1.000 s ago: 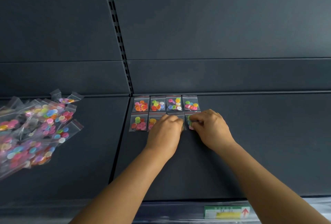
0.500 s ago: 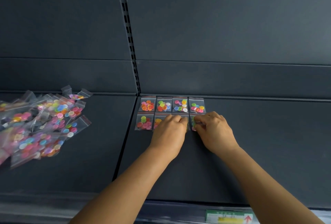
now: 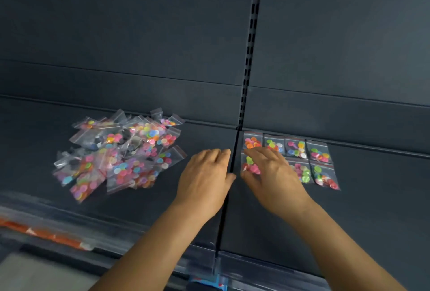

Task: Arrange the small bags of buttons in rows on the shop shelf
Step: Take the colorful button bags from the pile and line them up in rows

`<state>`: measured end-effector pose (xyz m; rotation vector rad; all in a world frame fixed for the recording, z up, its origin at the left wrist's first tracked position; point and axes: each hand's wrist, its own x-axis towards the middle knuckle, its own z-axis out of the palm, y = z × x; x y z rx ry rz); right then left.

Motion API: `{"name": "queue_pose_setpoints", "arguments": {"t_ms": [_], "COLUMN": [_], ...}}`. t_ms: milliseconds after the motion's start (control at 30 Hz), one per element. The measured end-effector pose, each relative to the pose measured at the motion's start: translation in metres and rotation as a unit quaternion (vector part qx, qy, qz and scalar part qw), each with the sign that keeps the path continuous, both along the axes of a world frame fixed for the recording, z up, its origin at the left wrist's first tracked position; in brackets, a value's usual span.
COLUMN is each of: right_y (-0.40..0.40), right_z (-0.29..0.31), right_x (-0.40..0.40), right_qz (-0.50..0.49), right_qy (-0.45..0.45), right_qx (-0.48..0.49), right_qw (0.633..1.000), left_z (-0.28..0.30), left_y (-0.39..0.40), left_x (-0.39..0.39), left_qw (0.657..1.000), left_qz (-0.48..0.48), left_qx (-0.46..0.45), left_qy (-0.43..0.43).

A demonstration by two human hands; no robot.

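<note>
Small clear bags of coloured buttons lie in two rows on the dark shelf, just right of the seam between two shelf panels. A loose pile of button bags lies on the left panel. My left hand hovers over the left panel beside the seam, fingers relaxed and holding nothing. My right hand is over the left end of the front row, fingers spread and loosely bent, hiding part of that row. Whether it touches a bag I cannot tell.
A slotted upright runs down the dark back wall above the seam. The shelf's front edge carries a clear price strip. An orange strip shows at the lower left, blurred.
Both hands have left the right end of the front row and moved left toward the seam. The view has swung left, bringing the pile toward the middle.
</note>
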<state>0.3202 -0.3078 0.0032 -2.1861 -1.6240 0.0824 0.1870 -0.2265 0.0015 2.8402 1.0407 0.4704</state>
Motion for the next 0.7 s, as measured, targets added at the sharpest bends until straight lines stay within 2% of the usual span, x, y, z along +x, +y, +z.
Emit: {"name": "queue_pose_setpoints", "arguments": {"t_ms": [200, 433, 600, 700], "right_y": [0.052, 0.100, 0.118, 0.121], "right_z": [-0.003, -0.012, -0.025, -0.031], "right_x": [-0.065, -0.121, -0.144, -0.151], "right_qz": [0.037, 0.033, 0.021, 0.026], "right_qy": [0.000, 0.016, 0.030, 0.035], "right_qx": [-0.011, -0.022, -0.049, -0.062], "right_qw": [0.999, 0.999, 0.998, 0.997], "left_z": [-0.001, -0.015, -0.031, -0.035], "left_y": [0.046, 0.095, 0.116, 0.121], "left_x": [-0.070, -0.133, -0.161, -0.167], "left_qw": [1.000, 0.999, 0.998, 0.999], "left_qz": [0.025, 0.042, 0.018, -0.007], "left_qx": [-0.001, -0.022, -0.025, -0.029], "left_qy": [0.011, 0.018, 0.055, 0.043]}}
